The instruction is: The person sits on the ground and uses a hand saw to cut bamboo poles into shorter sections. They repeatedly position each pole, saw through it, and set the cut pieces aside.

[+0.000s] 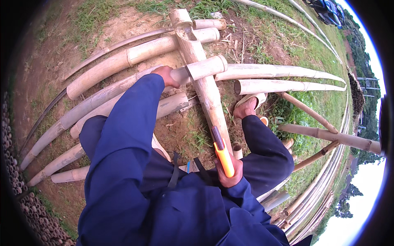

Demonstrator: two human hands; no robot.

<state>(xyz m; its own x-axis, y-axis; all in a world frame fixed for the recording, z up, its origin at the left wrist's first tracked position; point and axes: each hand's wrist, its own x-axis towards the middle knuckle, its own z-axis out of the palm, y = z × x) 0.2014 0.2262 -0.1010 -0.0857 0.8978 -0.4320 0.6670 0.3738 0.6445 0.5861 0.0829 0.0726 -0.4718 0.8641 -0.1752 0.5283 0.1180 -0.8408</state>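
Observation:
My left hand [166, 76] is closed round a thick bamboo pole [207, 67] near its cut end. That pole lies across a long bamboo beam [205, 92], which slopes away from me and has a notch cut near its far end. In my right hand [232, 175], close to my body, is an orange-handled tool [223, 160] with a dark, narrow front part. It points away from me along the near end of the beam. Its working edge cannot be made out. My feet rest on the ground either side of the beam.
Several bamboo poles [102, 61] lie on the left, and two more [283, 85] reach right from beside the beam. A bamboo frame [328, 134] stands at right. Stacked bamboo pieces [37, 219] line the lower left. A blue vehicle [328, 12] is at the far right.

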